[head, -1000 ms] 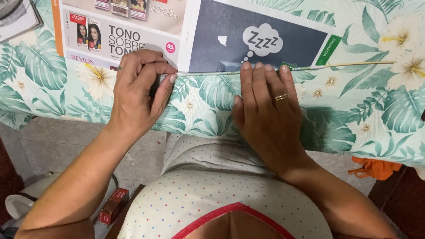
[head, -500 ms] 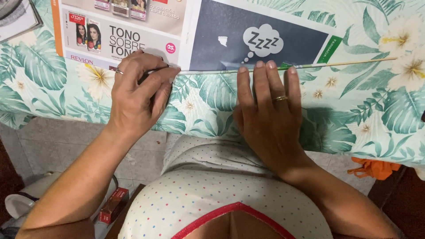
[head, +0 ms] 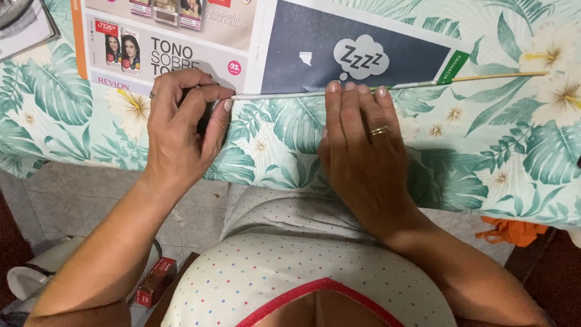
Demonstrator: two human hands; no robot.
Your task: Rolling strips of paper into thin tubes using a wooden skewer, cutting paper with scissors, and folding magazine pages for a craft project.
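A printed paper sheet (head: 302, 42) lies on a table under a leaf-patterned cloth (head: 502, 151). Its near edge is rolled into a thin tube (head: 278, 94) around a wooden skewer (head: 502, 76), whose bare end sticks out to the right. My left hand (head: 181, 130) pinches the tube's left end between thumb and fingers. My right hand (head: 363, 151), with a ring on it, lies flat on the cloth, its fingertips pressing on the tube's middle.
A dark object sits on a paper at the table's far left corner (head: 21, 24). Below the table edge are a tiled floor (head: 72, 200), a small red box (head: 154, 281), a white round object (head: 24, 281) and orange cloth (head: 511, 230).
My left hand has curled tighter and now pinches the tube's left end. My right hand has shifted slightly along the rolled edge, fingers still flat on it.
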